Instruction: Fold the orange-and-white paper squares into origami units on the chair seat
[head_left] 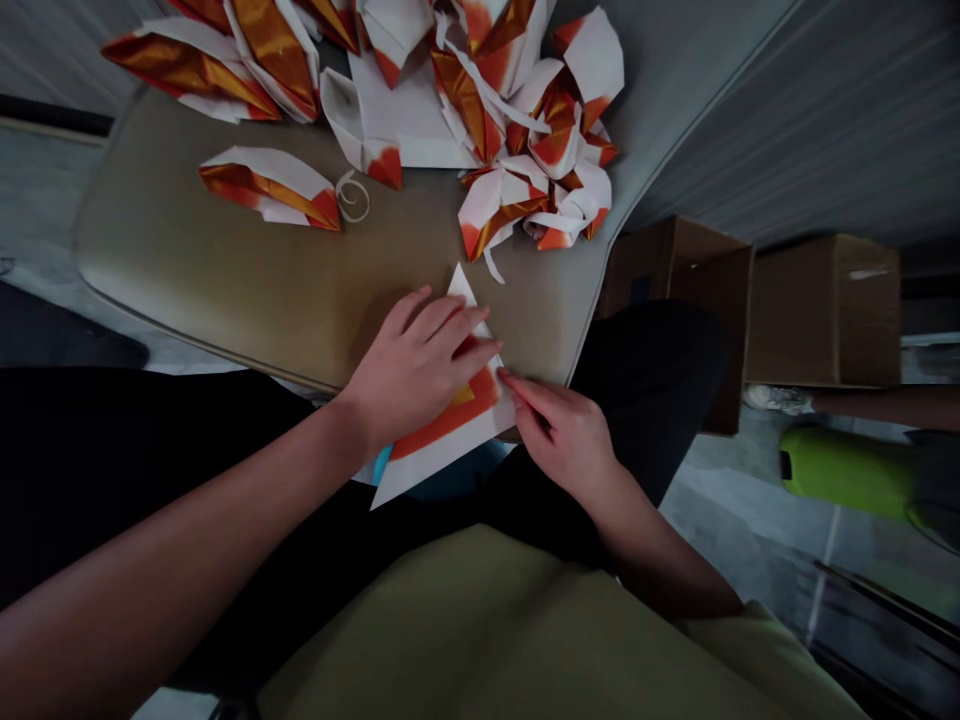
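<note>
A white paper triangle (450, 455) with an orange band lies folded across my lap, its tip resting on a padded beige board (262, 260). My left hand (416, 365) presses flat on the paper, covering its middle. The fingertips of my right hand (559, 430) hold the paper's right edge. A small blue paper corner (382, 464) shows beneath it. A heap of folded white-and-orange foil paper pieces (517, 150) lies on the board beyond my hands. One separate folded piece (266, 187) lies to the left, beside a curled white paper strip (352, 195).
Open cardboard boxes (679, 300) stand on the concrete floor to the right, with a second box (825, 310) beyond. A green object (844, 470) lies lower right, near a shoe and leg (780, 400). My black-trousered legs (187, 470) lie under the board.
</note>
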